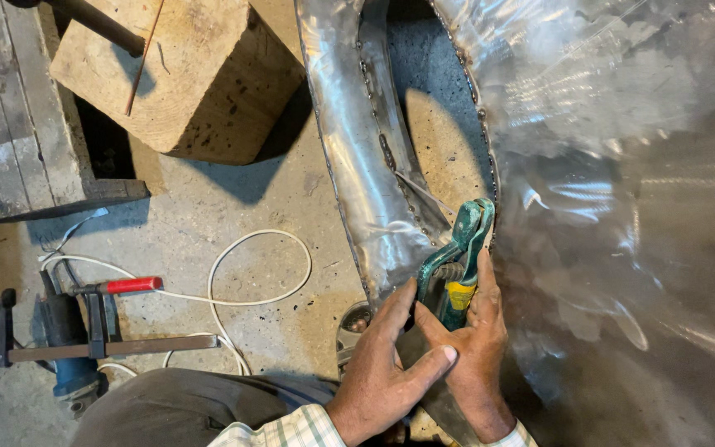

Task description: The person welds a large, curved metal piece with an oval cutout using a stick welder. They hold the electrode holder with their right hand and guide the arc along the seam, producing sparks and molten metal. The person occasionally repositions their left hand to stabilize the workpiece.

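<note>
Locking pliers (460,252), green, lower centre of frame, jaws set on the seamed edge of the shiny sheet-metal piece (589,165). Left hand (382,364) presses its fingers against the handles; right hand (475,331) wraps closed around them. Risk: jaws slipping off the thin edge, pinching fingers. Lower left: bar clamp (101,323), white cable (250,273); upper left, wooden block (175,74).

1. You have one view only: the head camera, worn on you, facing steeply down.
2. It sits close; your two hands fill the lower centre.
3. The frame runs from the pale square timber block (177,79) at the top left to the shiny crumpled sheet-metal panel (622,207) on the right, over grey concrete floor (233,215).
</note>
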